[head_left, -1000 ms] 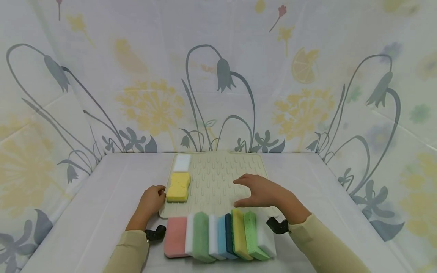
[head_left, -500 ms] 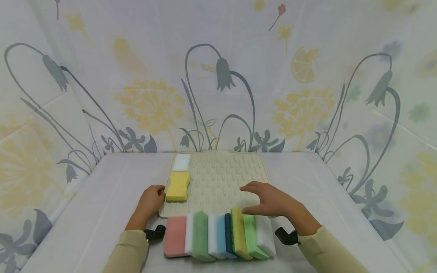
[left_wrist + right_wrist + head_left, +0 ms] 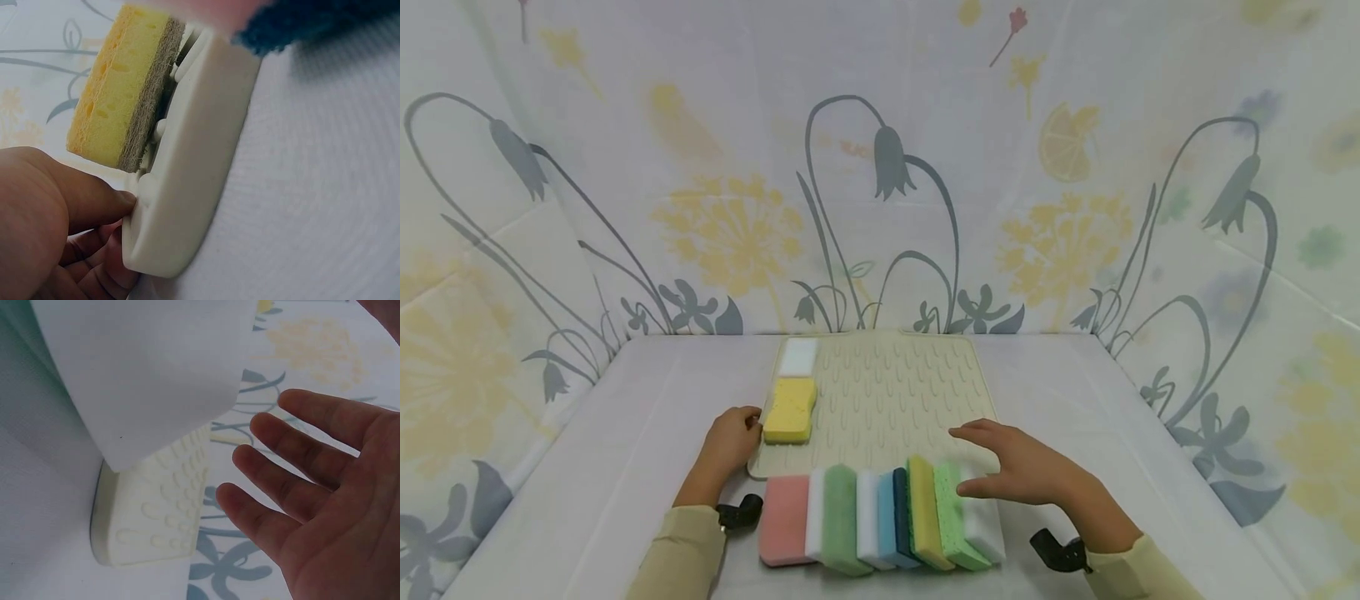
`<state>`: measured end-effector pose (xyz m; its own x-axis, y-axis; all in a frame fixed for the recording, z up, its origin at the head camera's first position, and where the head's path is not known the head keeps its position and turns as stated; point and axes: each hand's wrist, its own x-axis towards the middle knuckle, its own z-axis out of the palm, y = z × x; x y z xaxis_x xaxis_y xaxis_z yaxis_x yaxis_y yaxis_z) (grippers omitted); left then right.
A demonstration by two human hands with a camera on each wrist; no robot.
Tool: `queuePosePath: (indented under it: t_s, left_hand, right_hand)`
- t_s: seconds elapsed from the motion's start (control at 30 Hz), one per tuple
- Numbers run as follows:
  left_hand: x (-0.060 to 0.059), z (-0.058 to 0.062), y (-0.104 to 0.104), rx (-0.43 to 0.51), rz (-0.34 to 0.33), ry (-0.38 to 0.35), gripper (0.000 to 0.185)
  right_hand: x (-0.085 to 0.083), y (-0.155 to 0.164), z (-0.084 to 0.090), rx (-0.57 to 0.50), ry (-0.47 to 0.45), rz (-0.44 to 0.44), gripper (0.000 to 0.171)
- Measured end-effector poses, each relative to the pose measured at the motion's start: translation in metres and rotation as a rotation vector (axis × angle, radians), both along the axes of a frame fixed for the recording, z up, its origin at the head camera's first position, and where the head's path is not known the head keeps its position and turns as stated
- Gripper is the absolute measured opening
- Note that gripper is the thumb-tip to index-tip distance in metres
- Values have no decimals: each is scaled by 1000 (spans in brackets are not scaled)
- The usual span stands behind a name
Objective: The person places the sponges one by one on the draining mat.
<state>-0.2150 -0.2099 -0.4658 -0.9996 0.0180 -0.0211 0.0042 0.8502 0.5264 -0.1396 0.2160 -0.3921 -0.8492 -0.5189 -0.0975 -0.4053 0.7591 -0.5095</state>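
Observation:
My left hand (image 3: 732,437) pinches the left edge of a cream ridged drying mat (image 3: 887,400), thumb on top and fingers below in the left wrist view. Just beside it on the mat lies a yellow sponge (image 3: 789,410) with a grey-brown scouring side (image 3: 145,100). Behind that sponge sits a white sponge (image 3: 798,357). My right hand (image 3: 1030,467), fingers spread and holding nothing, hovers by the right end of a row of sponges. Nearest to it are a white sponge block (image 3: 150,375) and a light green sponge (image 3: 953,525).
The row stands along the mat's front edge: a pink sponge (image 3: 786,521), a green one (image 3: 841,521), a blue one (image 3: 887,521), a yellow one (image 3: 928,517) and white ones among them. A flower-printed cloth (image 3: 880,233) rises behind the table (image 3: 685,375).
My right hand has moved right and toward me, from over the mat to the right end of the sponge row. My left hand has stayed at the mat's edge.

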Motion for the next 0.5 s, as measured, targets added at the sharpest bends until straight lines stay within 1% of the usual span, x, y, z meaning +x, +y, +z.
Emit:
queuePosePath:
  t_s: [0.1, 0.23, 0.5]
  left_hand:
    - [0, -1, -1, 5, 6, -1, 38]
    - [0, 0, 0, 15, 1, -4, 38]
    - [1, 0, 0, 22, 9, -14, 38]
  right_hand:
    - [3, 4, -3, -12, -15, -10, 78]
    - [8, 9, -6, -2, -12, -27, 80]
    - [19, 14, -12, 4, -12, -24, 87]
